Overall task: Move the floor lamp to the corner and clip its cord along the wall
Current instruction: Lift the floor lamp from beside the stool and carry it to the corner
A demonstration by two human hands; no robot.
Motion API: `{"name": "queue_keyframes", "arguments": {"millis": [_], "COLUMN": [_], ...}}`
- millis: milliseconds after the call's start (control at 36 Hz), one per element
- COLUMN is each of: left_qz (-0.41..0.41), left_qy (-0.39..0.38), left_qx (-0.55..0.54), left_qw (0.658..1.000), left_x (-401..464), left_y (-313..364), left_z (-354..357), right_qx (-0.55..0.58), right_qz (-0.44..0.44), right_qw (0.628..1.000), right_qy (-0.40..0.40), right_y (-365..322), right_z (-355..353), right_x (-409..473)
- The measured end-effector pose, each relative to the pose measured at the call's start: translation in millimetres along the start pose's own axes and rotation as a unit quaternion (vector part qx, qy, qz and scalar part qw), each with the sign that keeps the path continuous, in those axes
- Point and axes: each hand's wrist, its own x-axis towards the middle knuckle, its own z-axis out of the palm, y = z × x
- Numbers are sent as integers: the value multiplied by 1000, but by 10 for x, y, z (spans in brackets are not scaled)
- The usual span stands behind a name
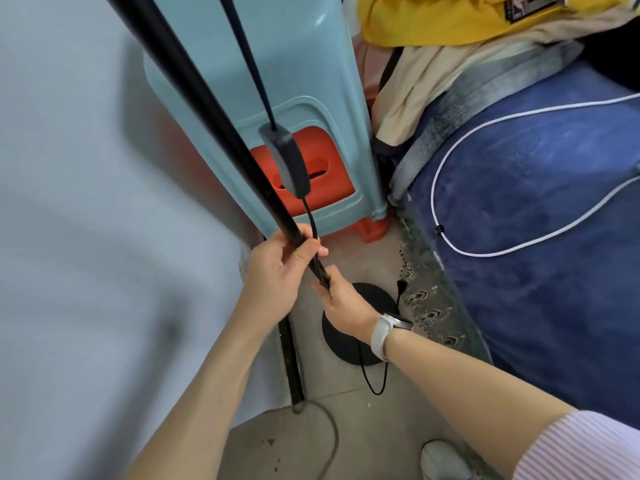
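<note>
The floor lamp's black pole (pixel 194 98) runs from the top left down to its round black base (pixel 363 299) on the floor by the wall. Its black cord (pixel 249 60) hangs beside the pole, carries an inline switch (pixel 287 161), and continues down into my hands. My left hand (pixel 280 268) is wrapped around both the pole and the cord. Just below it, my right hand (pixel 343 303), with a white watch on the wrist, grips the pole and cord too. A loop of cord (pixel 374 379) lies on the floor by the base, and the plug (pixel 401 285) sits beside the bed.
A pale wall (pixel 86 220) fills the left. Stacked blue stools (pixel 304 91) over a red stool (pixel 311 171) stand in the corner. A bed with a blue cover (pixel 554 271), a white cable (pixel 485 188) and clothes (pixel 450 57) is on the right. A grey cable (pixel 332 434) crosses the floor.
</note>
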Motion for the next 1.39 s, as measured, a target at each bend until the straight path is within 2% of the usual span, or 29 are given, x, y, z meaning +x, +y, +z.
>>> {"name": "queue_keyframes", "arguments": {"millis": [167, 389, 639, 861, 1111, 1278, 1389], "left_qz": [-18, -22, 5, 41, 83, 122, 156], "left_qy": [-21, -53, -87, -167, -301, -374, -393], "left_qx": [-30, -28, -97, -144, -140, -149, -148], "left_qw": [999, 998, 991, 975, 940, 907, 894], "left_x": [-248, -751, -1426, -2110, -2920, -3503, -3960], "left_y": [337, 1122, 2037, 2814, 3619, 4345, 4900], "left_z": [-16, -182, -376, -281, 298, 1002, 1603], "right_qx": [2, -2, -15, -9, -11, 22, 21], "right_qz": [37, 97, 114, 128, 154, 155, 156], "right_qw": [999, 995, 991, 984, 964, 936, 914], "right_qy": [-5, 5, 62, 124, 218, 314, 373], "right_y": [-255, -897, -1606, -2121, -2276, -2263, -2190], "right_z": [-76, -150, -126, -195, -578, -1011, -1408], "right_x": [-488, -1414, -2513, -3565, -4911, -5893, -6591]}}
